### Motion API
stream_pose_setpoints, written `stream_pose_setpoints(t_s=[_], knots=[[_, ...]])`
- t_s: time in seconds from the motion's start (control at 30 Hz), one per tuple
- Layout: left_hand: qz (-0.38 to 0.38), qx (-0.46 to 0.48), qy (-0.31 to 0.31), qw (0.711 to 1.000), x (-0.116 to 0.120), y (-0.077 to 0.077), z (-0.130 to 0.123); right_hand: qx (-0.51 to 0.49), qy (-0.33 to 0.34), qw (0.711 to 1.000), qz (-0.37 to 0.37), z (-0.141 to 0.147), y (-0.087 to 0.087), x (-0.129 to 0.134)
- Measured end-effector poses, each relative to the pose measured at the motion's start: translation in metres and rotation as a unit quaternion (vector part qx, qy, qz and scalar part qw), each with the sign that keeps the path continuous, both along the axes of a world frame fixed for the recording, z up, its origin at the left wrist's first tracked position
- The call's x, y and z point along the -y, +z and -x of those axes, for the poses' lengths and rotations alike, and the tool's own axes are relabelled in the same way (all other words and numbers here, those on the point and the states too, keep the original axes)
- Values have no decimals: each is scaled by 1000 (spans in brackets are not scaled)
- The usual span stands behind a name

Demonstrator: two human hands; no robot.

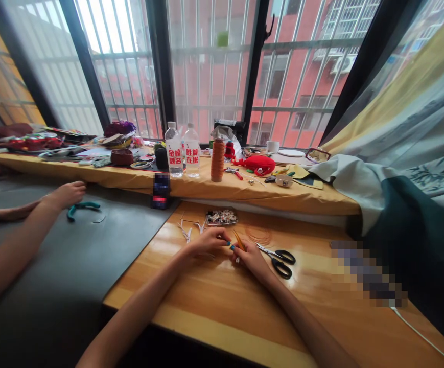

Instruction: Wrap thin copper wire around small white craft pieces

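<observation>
Above the wooden table [222, 317], my left hand [211, 240] and my right hand [251, 258] meet fingertip to fingertip. My left fingers pinch one end of a small blue-and-yellow piece [230, 246], too small to name. My right hand is closed at the piece's other end and also holds a yellow pointed tool [238, 239], its tip sticking up. Just right of that hand lie black-handled scissors [282, 263]. A clear box of small bits [220, 216] sits beyond the hands, with a coil of thin copper-coloured wire [259, 235] on its right.
Silver pliers [186, 233] lie left of the box. At the left, another person's hands [66, 195] are over a grey table beside teal-handled pliers [84, 206]. Two bottles [174, 153], a thread spool [217, 161] and a red plush toy [259, 164] occupy the window ledge.
</observation>
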State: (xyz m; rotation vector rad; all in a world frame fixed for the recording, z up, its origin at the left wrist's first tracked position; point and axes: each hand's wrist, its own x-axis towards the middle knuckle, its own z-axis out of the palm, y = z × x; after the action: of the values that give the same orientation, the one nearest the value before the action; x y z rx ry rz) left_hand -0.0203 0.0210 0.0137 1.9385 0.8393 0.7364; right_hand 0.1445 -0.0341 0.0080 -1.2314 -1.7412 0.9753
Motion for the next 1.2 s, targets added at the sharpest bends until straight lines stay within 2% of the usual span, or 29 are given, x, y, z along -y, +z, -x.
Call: stream_pose_setpoints(t_s=[0.27, 0.5, 0.57, 0.73, 1.0, 1.2], knots=[[-39, -5, 18, 999, -1, -7, -5, 2, -1, 1000, -14, -1, 0, 0], [-197, -5, 82, 977, 7, -10, -11, 11, -22, 999, -25, -2, -5, -2], [-194, -15, 66, 979, 8, -8, -11, 13, -29, 999, -26, -2, -6, -2], [-114, -36, -11, 993, 3, -5, -5, 20, -37, 999, -34, -3, -7, -2], [-177, -84, 27, 980, 6, -5, -4, 37, -12, 998, -51, -2, -5, 0], [-225, -102, 80, 966, 15, -8, -7, 49, -22, 997, -56, 0, -1, 3]])
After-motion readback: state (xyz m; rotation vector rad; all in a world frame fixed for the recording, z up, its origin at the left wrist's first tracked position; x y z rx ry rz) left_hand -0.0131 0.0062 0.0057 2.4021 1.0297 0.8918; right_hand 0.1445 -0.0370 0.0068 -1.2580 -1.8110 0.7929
